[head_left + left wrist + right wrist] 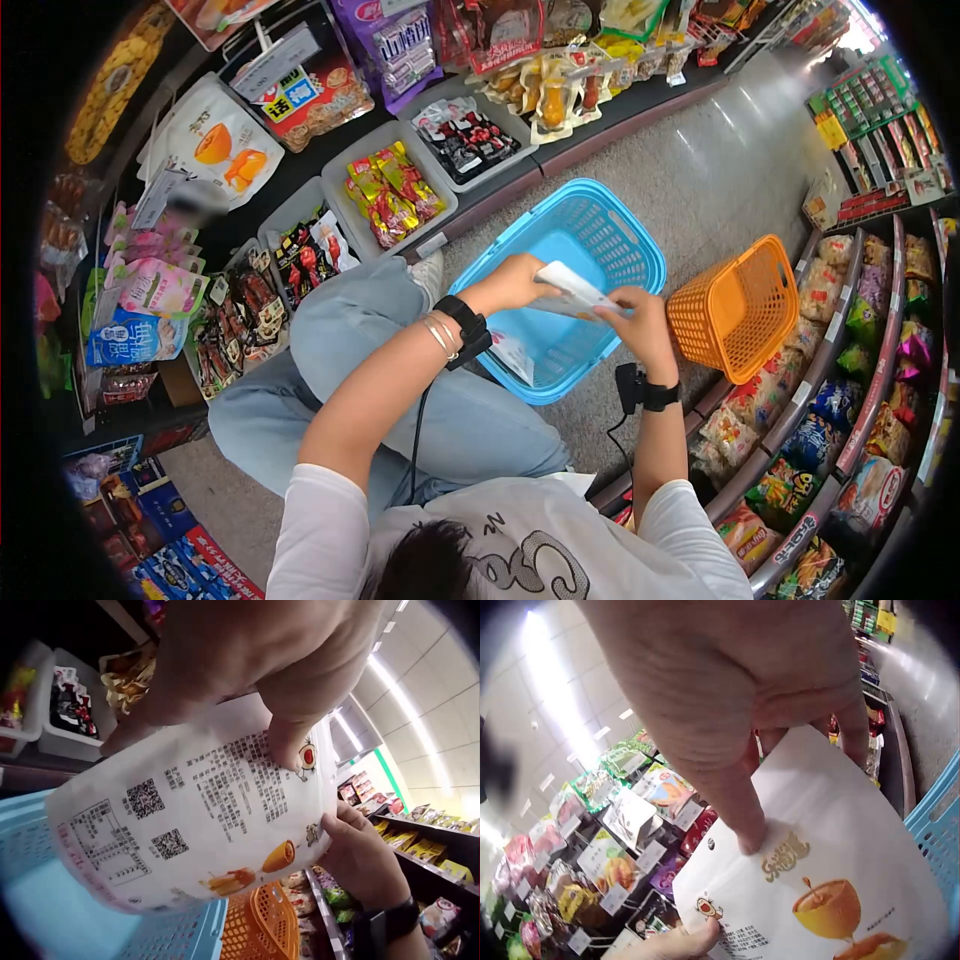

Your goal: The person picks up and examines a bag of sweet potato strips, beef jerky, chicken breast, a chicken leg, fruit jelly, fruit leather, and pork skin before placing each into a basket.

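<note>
Over the blue basket a white snack pouch is held up between both hands, tilted. My left hand grips one edge, thumb on the printed back with its two square codes. My right hand pinches the pouch at the other side, thumb and fingers on opposite faces. In the right wrist view the pouch's front shows gold lettering and an orange cup-like picture. Inside the blue basket lies another white packet, against the near side.
An orange basket stands right of the blue one. Grey bins of small wrapped snacks line the left shelf, below a hanging white pouch with a similar orange picture. Curved shelves of bagged snacks run along the right. Bent knees are close left of the blue basket.
</note>
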The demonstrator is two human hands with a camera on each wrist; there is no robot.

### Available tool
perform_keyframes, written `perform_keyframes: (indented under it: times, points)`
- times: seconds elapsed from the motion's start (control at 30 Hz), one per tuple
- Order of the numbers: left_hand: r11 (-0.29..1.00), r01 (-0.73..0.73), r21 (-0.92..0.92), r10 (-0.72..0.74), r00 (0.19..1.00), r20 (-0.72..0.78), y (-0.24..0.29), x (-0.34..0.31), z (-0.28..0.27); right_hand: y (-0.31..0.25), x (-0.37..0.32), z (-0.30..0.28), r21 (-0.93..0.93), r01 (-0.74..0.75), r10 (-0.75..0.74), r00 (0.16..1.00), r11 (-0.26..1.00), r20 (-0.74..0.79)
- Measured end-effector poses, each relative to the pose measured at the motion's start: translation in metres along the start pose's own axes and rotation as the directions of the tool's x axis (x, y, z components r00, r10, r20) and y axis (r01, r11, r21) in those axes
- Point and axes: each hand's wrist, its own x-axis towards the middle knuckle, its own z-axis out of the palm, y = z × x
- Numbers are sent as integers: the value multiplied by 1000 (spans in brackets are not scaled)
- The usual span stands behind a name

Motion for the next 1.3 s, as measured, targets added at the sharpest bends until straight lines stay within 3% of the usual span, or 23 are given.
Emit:
perform_keyframes:
  times: [0.03, 0.13, 0.23, 0.33, 0.43, 0.47, 0.57, 0.67, 0.77, 0.87, 0.97, 1.07, 1.3]
  points:
    - [993, -7, 121, 9, 1000, -16, -9, 4, 5, 7, 0, 9, -47, -4, 7, 998, 999, 55]
    - [996, 48, 74, -52, 997, 50, -41, 11, 11, 27, 0, 42, -37, -36, 39, 996, 999, 83]
    - [932, 217, -289, -203, 976, 80, -69, 13, 15, 61, -2, 80, -15, 4, -3, 999, 1000, 53]
    - [863, 280, -421, -290, 956, 41, -80, 16, 19, 81, -10, 114, -29, -35, 37, 995, 999, 91]
    - [808, 284, -515, -286, 955, 78, -87, 15, 23, 92, -18, 137, -35, -135, 138, 977, 990, 160]
    - [810, 305, -501, -311, 948, 74, -88, 14, 24, 96, -22, 144, -43, -174, 179, 968, 984, 176]
    - [807, 348, -477, -361, 930, 68, -82, 10, 23, 133, -35, 177, -94, -112, 130, 967, 989, 218]
    - [797, 355, -489, -371, 926, 68, -83, 8, 18, 139, -40, 188, -136, -230, 263, 909, 964, 324]
    - [786, 363, -500, -386, 921, 63, -82, 7, 11, 147, -39, 194, -104, -213, 237, 890, 971, 390]
    - [766, 358, -534, -402, 915, 37, -86, 6, 9, 143, -36, 195, -159, -200, 247, 887, 967, 389]
    - [768, 338, -544, -398, 917, 8, -88, 1, 4, 139, -34, 197, -167, -114, 157, 949, 979, 273]
    - [771, 313, -555, -391, 920, -24, -90, -2, 2, 127, -32, 192, -61, -157, 168, 947, 986, 273]
    - [775, 296, -558, -403, 912, -75, -89, -7, -6, 134, -37, 200, -158, -224, 269, 883, 962, 384]
